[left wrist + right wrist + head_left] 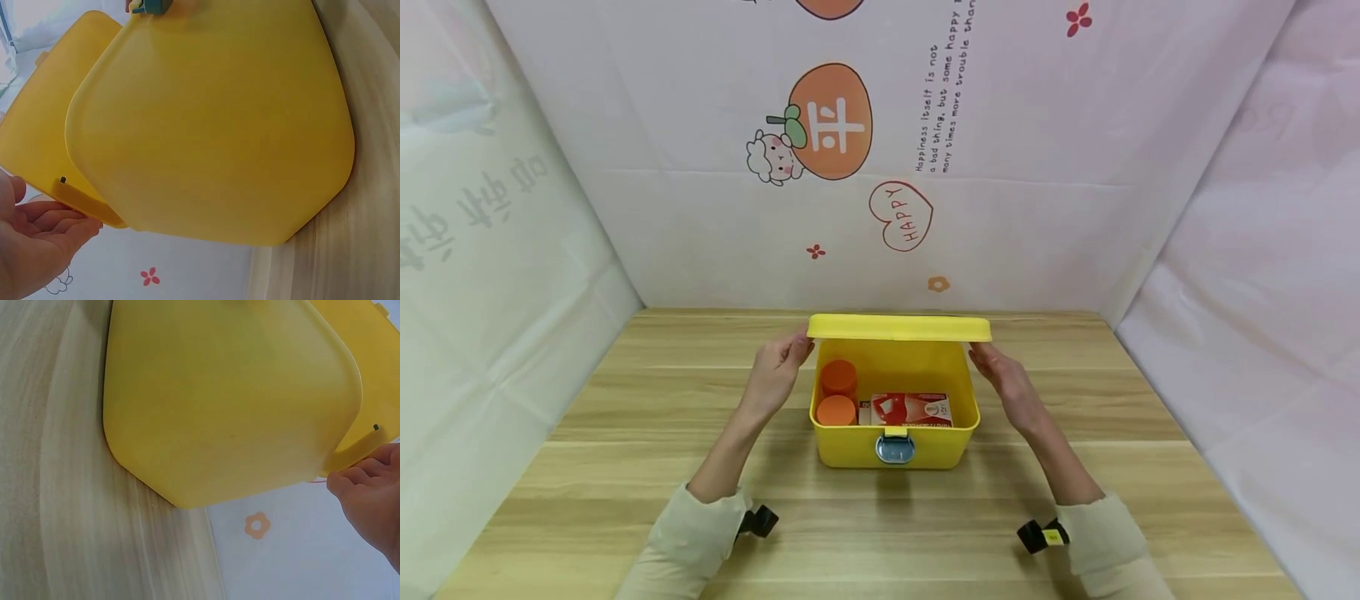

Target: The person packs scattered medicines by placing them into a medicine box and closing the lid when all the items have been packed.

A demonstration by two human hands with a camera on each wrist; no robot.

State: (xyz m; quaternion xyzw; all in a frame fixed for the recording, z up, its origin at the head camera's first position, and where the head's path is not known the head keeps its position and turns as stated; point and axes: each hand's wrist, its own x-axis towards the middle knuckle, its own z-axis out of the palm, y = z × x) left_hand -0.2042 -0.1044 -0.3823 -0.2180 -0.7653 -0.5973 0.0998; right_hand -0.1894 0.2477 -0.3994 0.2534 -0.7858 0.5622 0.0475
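A yellow box (850,448) stands on the table with its hinged lid (898,327) raised part way. At the lid's left edge, my left hand (777,367) holds it; the left wrist view shows that hand (47,234) with its fingers along the edge. My right hand (1009,382) grips the lid's right edge, its fingers (359,475) bent there in the right wrist view. Inside, two orange-capped containers, one cap (837,411) in front of the other (838,374), sit left of a red-and-white carton (917,409). A metal latch (895,450) is on the box's front.
The wood-patterned table (700,354) surrounds the box. A printed white cloth (1030,225) rises behind it, with more white cloth (1262,275) at both sides. Dark wrist cameras (758,522) are at both cuffs.
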